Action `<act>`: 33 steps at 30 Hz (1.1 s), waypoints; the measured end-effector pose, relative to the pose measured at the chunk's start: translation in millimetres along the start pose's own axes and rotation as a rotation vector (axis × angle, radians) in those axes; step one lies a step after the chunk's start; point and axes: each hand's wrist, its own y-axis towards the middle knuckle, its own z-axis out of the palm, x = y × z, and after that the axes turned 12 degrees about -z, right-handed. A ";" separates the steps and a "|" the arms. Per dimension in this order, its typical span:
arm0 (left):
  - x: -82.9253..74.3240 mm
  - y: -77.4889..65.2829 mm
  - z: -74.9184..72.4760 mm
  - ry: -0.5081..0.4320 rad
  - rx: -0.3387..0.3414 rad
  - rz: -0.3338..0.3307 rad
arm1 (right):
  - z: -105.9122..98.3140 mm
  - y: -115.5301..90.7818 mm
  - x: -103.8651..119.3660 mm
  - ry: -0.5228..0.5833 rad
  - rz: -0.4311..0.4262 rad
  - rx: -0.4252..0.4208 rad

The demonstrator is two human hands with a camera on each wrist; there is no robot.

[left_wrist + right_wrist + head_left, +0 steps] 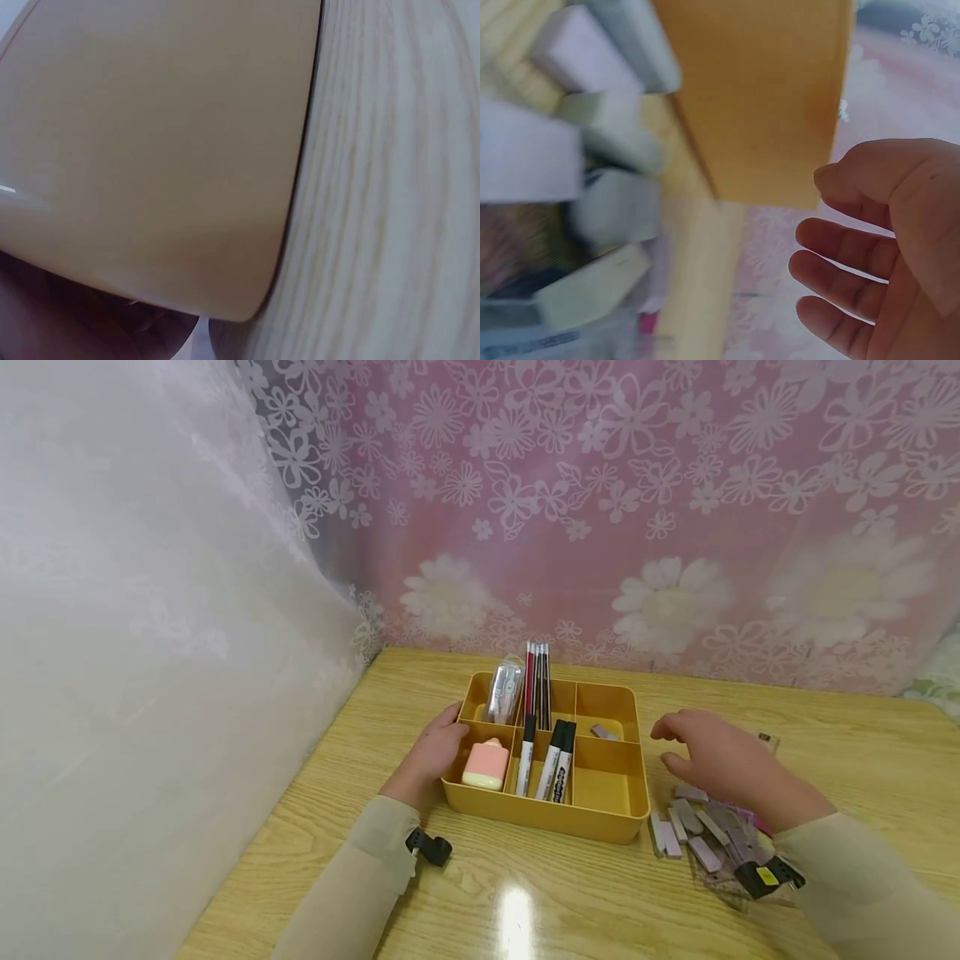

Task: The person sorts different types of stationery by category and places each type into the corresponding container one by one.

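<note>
Tray (540, 817): flat on the bench (465, 902), centre of my head view; six cells, mustard yellow.
Loose blocks (684, 818): small, grey/lilac, heaped on the bench just R of the tray, some against a clear plastic pack (738, 837); R wrist view of them was blurry.
Back-right cell: one lilac block (603, 732) lay there, tilted, so I judged the step to be stowing blocks, only barely begun.
Doing it well: IMO best to take 1–2 blocks at a time, pinch by the long sides, lift over the rim rather than drag, lower before release so nothing bounced into the next cell.
Tray steadying: worth keeping firm but light; too hard a squeeze might've skewed the tray, w/ pencils (537, 689) and markers (551, 768) leaning tall in the middle cells.
Pack: a likely snag, I reckoned; picking from the heap's tray-side edge looked safer.
L hand (433, 750): gripping the tray's L wall, thumb up at the rim, other fingers mostly hidden; forearm angled in from lower L.
R hand (708, 752): holding nothing, fingers loosely bent & spread apart, pointing at the tray's R wall; it hung above and beyond the heap, forearm from lower R. Couldn't tell if a fingertip touched the wall, prob. not.
</note>
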 end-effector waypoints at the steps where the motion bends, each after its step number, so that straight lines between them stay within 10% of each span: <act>1: -0.2 -0.3 0.0 0.000 -0.002 -0.002 | 2.3 -2.2 -1.8 0.007 0.007 0.008; 33: -0.8 -2.2 -0.5 0.024 0.000 0.015 | 43.9 -36.5 -30.9 0.129 0.078 0.073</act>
